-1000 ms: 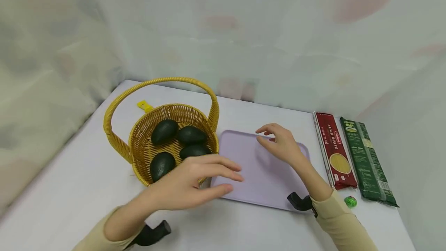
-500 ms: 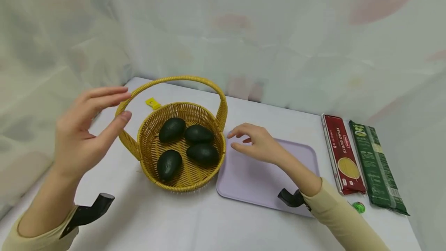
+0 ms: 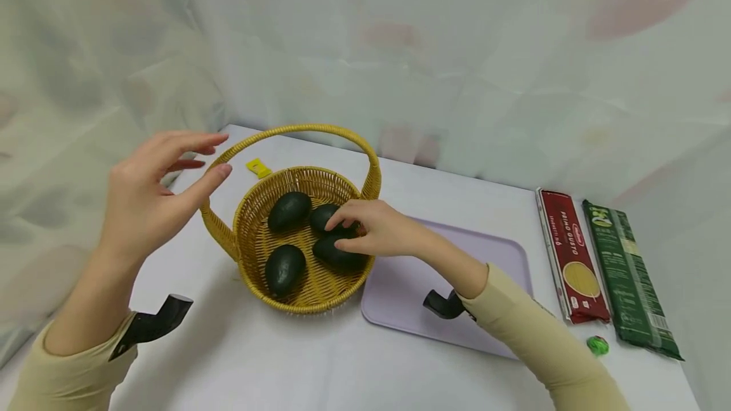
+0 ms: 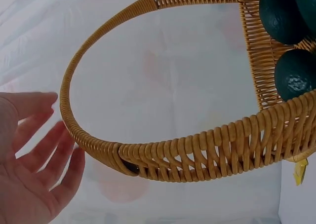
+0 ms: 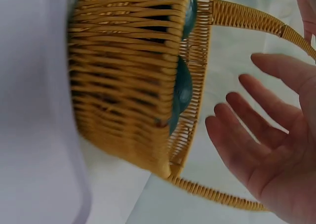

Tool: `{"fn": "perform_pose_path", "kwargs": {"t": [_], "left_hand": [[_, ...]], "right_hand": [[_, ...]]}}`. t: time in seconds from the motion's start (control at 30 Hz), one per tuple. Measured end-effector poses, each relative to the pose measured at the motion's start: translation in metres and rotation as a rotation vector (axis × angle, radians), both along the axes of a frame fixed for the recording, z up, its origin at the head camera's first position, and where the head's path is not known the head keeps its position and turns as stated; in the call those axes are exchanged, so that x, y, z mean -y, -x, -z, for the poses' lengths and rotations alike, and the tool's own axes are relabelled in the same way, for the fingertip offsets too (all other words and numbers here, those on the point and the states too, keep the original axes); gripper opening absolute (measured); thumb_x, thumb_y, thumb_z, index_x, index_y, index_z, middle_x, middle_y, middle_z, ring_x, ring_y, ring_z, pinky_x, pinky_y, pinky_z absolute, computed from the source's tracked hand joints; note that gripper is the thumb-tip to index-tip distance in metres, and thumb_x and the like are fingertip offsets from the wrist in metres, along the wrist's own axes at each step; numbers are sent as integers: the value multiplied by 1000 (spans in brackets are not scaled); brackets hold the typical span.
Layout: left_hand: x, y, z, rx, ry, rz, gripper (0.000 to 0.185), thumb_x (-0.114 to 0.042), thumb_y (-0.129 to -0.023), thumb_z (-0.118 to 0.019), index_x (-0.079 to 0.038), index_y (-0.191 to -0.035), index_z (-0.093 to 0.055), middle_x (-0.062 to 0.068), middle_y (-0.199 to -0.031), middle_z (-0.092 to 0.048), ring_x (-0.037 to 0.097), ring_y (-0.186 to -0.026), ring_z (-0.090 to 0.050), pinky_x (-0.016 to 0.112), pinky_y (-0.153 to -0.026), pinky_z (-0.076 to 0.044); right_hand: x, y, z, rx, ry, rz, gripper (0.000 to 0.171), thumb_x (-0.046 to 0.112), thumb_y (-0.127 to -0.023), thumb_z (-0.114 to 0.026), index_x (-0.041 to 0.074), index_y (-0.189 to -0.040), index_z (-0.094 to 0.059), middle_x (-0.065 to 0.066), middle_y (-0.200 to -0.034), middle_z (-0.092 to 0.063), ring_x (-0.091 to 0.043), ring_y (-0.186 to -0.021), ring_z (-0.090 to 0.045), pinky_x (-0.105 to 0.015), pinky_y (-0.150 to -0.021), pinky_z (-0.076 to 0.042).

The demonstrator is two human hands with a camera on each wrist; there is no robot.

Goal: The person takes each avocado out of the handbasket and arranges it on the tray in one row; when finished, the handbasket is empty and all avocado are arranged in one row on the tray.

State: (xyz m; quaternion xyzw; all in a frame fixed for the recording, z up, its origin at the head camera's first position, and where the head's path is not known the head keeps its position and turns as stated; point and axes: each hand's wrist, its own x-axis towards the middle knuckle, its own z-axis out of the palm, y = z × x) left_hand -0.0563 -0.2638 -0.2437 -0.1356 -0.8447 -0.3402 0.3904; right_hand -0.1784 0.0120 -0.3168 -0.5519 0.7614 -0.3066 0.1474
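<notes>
A yellow wicker basket (image 3: 311,307) with a tall arched handle (image 3: 302,127) holds several dark green avocados (image 3: 284,269). My left hand (image 3: 151,195) is raised beside the left part of the handle, fingers loosely bent and thumb apart. In the left wrist view its fingertips (image 4: 74,165) are close to the handle; I cannot tell if they touch it. Over the basket's right side hovers my right hand (image 3: 379,228), partly covering two avocados. The right wrist view shows that hand (image 5: 276,140) with spread fingers, holding nothing, apart from the avocados.
A lilac tray (image 3: 400,319) lies right of the basket, partly under the right arm. Farther right are a red spaghetti pack (image 3: 573,255), a green pack (image 3: 632,281) and a small green-wrapped item (image 3: 598,345). A yellow wrapped piece (image 3: 259,168) sits behind the basket.
My right hand has moved left from above the tray to above the avocados. The left hand has swung from in front of the basket to beside its handle. The head view has shifted slightly.
</notes>
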Motion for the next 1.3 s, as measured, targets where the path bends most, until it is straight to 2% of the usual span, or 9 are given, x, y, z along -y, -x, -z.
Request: {"fn": "perform_pose_path", "kwargs": {"t": [0.1,0.2,0.3,0.4,0.47,0.67,0.83,1.0,1.3], "left_hand": [[1,2,-1,31,1,21,35,16,-72,-75,1,-104,-74,12,-95,-71,3,-88,-63,11,-78,-51],[1,3,0,41,-3,29,33,17,-73,-75,1,-102,-75,7,-92,-71,3,-85,-63,11,-75,-51],[2,4,2,55,-29,32,33,17,-73,-74,1,-102,-75,2,-93,-72,4,-84,-63,11,-74,-51],[4,5,4,66,-34,31,33,18,-73,-75,1,-101,-75,3,-94,-71,4,-84,-63,12,-74,-51],[5,6,5,70,-32,36,32,18,-73,-75,2,-100,-74,4,-95,-72,5,-84,-63,12,-74,-51],[6,9,7,87,-76,87,27,20,-74,-72,6,-96,-73,2,-99,-72,9,-88,-63,14,-75,-51],[7,10,8,118,-113,106,26,21,-75,-70,8,-97,-72,1,-100,-70,9,-90,-63,14,-77,-51],[10,9,8,148,-137,106,26,19,-77,-70,7,-100,-72,2,-99,-69,10,-88,-63,14,-76,-51],[10,8,7,179,-157,97,23,16,-78,-71,7,-99,-72,1,-99,-69,11,-90,-62,14,-77,-50]], "right_hand": [[13,3,-3,33,-34,-64,27,17,-91,-69,11,-117,-66,-1,-118,-63,-22,-104,-61,-32,-83,-56],[27,7,-6,59,-84,-117,29,19,-92,-69,12,-120,-66,0,-121,-63,-21,-107,-61,-28,-86,-54],[41,10,-8,79,-127,-167,31,19,-92,-68,11,-123,-64,-3,-123,-63,-23,-109,-61,-30,-91,-52],[55,13,-8,98,-172,-207,34,19,-93,-68,11,-126,-62,-3,-125,-62,-22,-110,-61,-31,-94,-50],[64,15,-6,117,-203,-228,36,20,-93,-68,11,-127,-61,-2,-126,-62,-21,-111,-61,-28,-94,-50],[84,19,4,148,-295,-253,39,23,-92,-70,14,-128,-62,4,-124,-62,-19,-113,-60,-15,-90,-46],[94,23,11,151,-391,-260,45,27,-90,-72,17,-133,-60,4,-131,-58,-17,-119,-54,-16,-92,-43],[100,28,12,179,-477,-288,53,27,-87,-74,20,-137,-56,5,-135,-54,-16,-126,-49,-17,-98,-40],[112,33,13,271,-508,-351,60,22,-86,-76,19,-141,-51,2,-139,-50,-16,-130,-46,-18,-102,-39]]}}
